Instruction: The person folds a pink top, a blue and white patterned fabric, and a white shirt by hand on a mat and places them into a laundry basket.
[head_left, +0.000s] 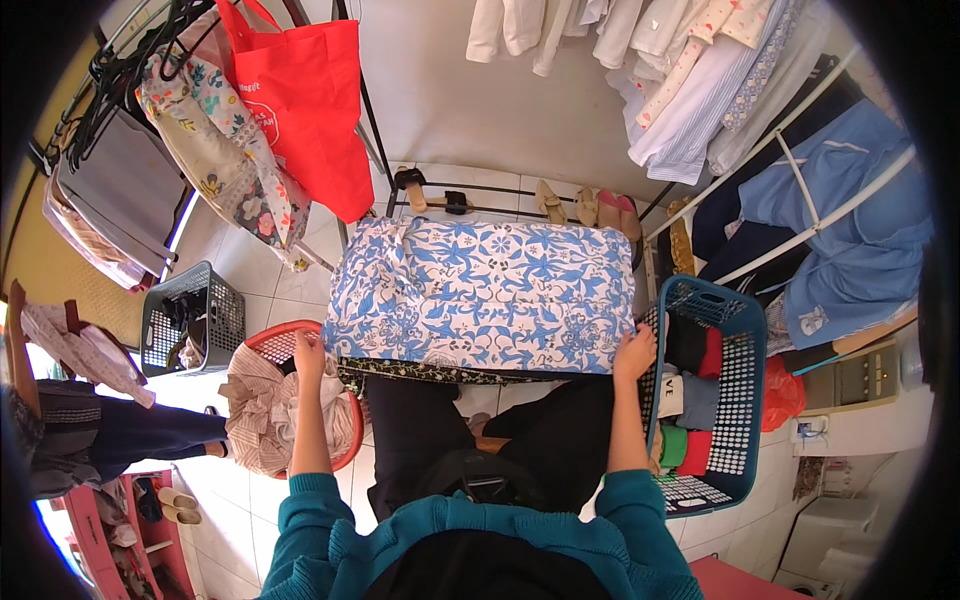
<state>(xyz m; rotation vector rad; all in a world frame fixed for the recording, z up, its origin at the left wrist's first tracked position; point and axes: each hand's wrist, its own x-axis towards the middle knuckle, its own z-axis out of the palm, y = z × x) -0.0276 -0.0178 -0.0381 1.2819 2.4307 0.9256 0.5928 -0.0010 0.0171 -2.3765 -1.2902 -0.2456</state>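
Observation:
Before me a blue-and-white patterned cloth (487, 292) lies spread over a flat surface, with some creases toward its upper left. My left hand (310, 354) grips the cloth's near left corner. At the near right corner my right hand (634, 351) has hold of the same cloth. A dark floral fabric (420, 371) shows along the near edge, beneath the blue-and-white one. What supports both fabrics is hidden.
An orange basket (358, 420) heaped with striped clothes stands left. A blue basket (750, 390) with folded clothes is right. Farther left are a grey basket (229, 322), a red bag (307, 97) and another person (150, 424). A white rack (814, 225) holds clothes right.

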